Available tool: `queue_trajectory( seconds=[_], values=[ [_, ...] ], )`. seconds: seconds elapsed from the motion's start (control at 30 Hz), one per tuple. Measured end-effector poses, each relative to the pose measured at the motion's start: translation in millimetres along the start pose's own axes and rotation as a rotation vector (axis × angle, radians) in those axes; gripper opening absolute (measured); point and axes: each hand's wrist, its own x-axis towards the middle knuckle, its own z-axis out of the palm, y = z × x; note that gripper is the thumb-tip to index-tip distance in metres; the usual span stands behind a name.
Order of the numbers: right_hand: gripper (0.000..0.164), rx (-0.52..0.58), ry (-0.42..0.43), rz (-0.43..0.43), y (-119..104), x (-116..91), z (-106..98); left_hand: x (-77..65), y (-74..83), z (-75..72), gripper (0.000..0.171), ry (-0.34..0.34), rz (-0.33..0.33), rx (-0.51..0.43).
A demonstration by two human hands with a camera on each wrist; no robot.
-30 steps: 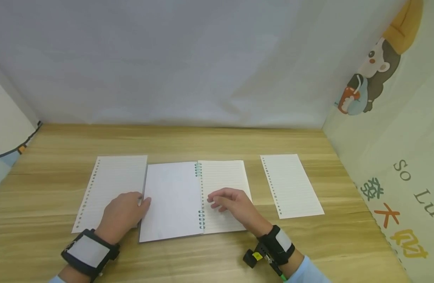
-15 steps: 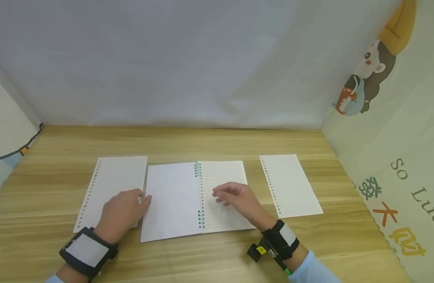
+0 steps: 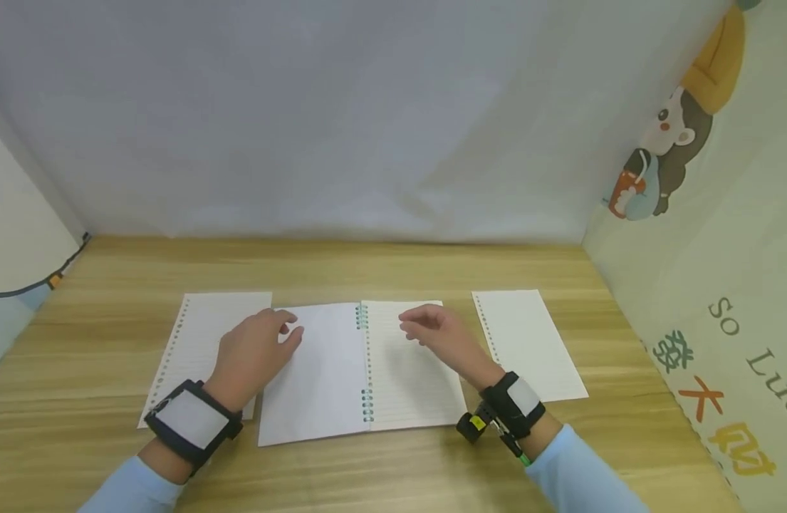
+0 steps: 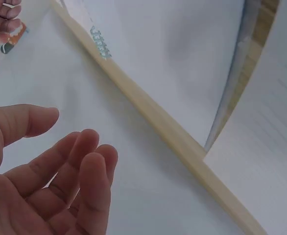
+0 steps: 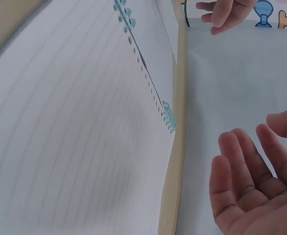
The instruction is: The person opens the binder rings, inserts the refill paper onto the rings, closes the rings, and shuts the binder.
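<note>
An open notebook (image 3: 319,399) with green binding rings (image 3: 367,406) lies on the table, its blank white cover side to the left and lined pages (image 3: 415,392) to the right. Over the cover's left edge hovers my left hand (image 3: 255,349), fingers loosely bent with nothing between them, as the left wrist view also shows. My right hand (image 3: 447,338) hangs above the lined pages, its thumb and fingers apart and bare in the right wrist view. Partly covered by my left hand and forearm, a loose lined sheet (image 3: 207,320) with punched holes lies beside the notebook.
Another loose punched sheet (image 3: 528,342) lies right of the notebook. The wood-grain table (image 3: 342,267) ends at a pale back wall (image 3: 329,142). A printed panel (image 3: 720,285) with a cartoon figure borders the right side.
My left hand has lifted off the notebook's left edge and moved up and right over the cover. My right hand has shifted slightly right and farther from me. The notebook and sheets stay in place.
</note>
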Motion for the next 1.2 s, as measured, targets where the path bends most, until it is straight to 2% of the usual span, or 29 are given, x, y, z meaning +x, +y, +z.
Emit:
queue_trajectory(
  seconds=[0.13,0.4,0.63,0.87,1.2],
  values=[
    [0.027,-0.055,0.028,-0.029,-2.8,10.9,-2.4,12.4,9.9,0.3,0.032,0.05,0.037,0.004],
    [0.026,-0.147,0.046,-0.058,-10.3,24.0,-1.6,34.6,27.3,2.6,0.029,0.082,0.093,-0.005],
    [0.024,-0.173,0.043,-0.081,-12.3,32.4,2.2,46.9,35.7,7.3,0.027,0.065,0.105,-0.011],
    [0.023,-0.211,0.057,-0.108,-13.2,43.2,6.3,54.3,36.9,7.8,0.027,0.031,0.085,-0.019],
    [0.018,-0.26,0.065,-0.069,-3.5,58.1,13.3,65.3,34.0,19.1,0.024,-0.001,0.075,-0.027]
  ],
)
